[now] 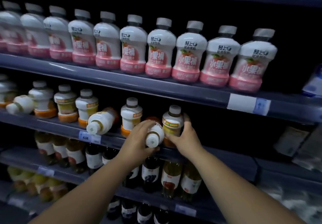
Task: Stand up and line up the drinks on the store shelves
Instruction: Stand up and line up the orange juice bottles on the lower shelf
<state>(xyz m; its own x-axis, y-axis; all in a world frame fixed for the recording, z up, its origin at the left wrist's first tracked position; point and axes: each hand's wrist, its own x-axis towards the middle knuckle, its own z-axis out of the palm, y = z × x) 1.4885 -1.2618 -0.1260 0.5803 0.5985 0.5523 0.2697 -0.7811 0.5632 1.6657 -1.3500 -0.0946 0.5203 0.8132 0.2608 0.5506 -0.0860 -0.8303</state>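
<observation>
fingers (148, 122) of the left hand (137, 140) curl round a toppled white plastic drink bottle (155, 133) on the grey middle shelf (226, 156), probably to right it; right hand (185, 136) grips the upright yellow-labelled bottle (172, 120) beside, seemingly steadying it.

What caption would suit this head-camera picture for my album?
Tidying: left hand grips a tipped bottle while right hand holds an upright yellow-label bottle on the shelf; another bottle lies fallen nearby.

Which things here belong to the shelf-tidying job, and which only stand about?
In the job: left hand gripping the tipped bottle; right hand holding the yellow-label bottle; toppled bottle; far-left lying bottle.
Standing about: pink bottles; price tag; dark bottles below.
</observation>
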